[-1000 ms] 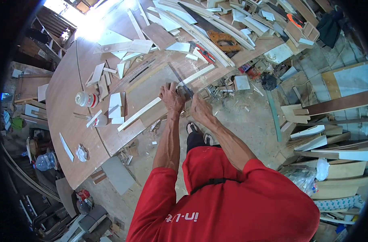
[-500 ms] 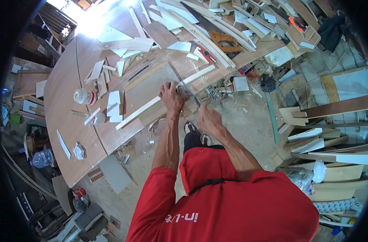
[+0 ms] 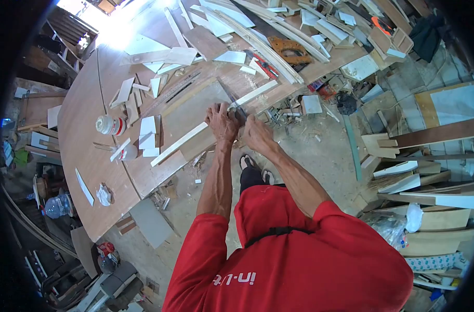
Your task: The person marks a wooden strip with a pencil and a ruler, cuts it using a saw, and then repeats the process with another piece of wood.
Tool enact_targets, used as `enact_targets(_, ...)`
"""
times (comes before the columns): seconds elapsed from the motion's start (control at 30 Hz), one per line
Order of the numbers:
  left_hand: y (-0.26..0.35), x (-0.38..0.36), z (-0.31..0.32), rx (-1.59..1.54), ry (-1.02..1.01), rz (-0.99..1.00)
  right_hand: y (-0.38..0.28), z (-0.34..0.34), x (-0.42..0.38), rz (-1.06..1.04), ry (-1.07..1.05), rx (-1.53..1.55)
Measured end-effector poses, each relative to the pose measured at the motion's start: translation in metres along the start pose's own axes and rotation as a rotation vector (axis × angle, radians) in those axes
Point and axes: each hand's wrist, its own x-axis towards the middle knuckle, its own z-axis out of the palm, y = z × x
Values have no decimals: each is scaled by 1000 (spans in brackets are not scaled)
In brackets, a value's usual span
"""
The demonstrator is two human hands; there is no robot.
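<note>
My left hand (image 3: 222,122) is closed over a long pale wood strip (image 3: 180,144), pressing it down near the edge of the wooden table (image 3: 81,156). The strip runs out past both sides of the hand. Close beside it, my right hand (image 3: 258,134) is wrapped around the handle of a handsaw, and the fingers hide that handle. The dark, narrow saw blade (image 3: 239,111) lies across the strip just right of my left hand. A flat greyish board (image 3: 195,106) lies on the table beyond the strip.
White-lidded jar (image 3: 110,125) and several white offcuts (image 3: 148,134) sit to the left. Another saw with a wooden handle (image 3: 289,50) and red-handled pliers (image 3: 266,67) lie farther right among long strips. Scraps litter the floor (image 3: 299,156); boards are stacked at the right.
My right hand has moved up and left, close to my left hand, pushing the saw forward across the strip. My left hand stays in place on the strip.
</note>
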Motion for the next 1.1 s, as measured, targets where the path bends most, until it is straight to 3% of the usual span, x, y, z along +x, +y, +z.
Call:
enact_targets(0.1,-1,2,3,22,-14,-15,15,5,-26,-97,95,-5)
enact_targets(0.17,-4,0,4,-1,6,3,25,7,-49,53,15,-56)
enact_targets(0.37,-2,-1,2,24,-22,-5,6,8,-12,-56,74,20)
enact_targets(0.47,-1,0,3,5,-31,-35,18,-9,-49,-13,-20,-57)
enact_targets(0.67,0,0,1,25,-42,-52,-7,-5,-5,-32,21,-53)
enact_targets(0.8,0,4,-1,-19,-26,-29,1,-18,-36,-80,68,-99)
enact_targets(0.9,-2,-2,1,25,-28,-21,0,-14,-38,31,-26,-91)
enact_targets(0.97,0,0,2,25,-20,-21,0,-4,-7,-28,12,-2)
enact_targets(1.1,0,0,2,7,-2,-9,9,-1,-25,-106,81,8)
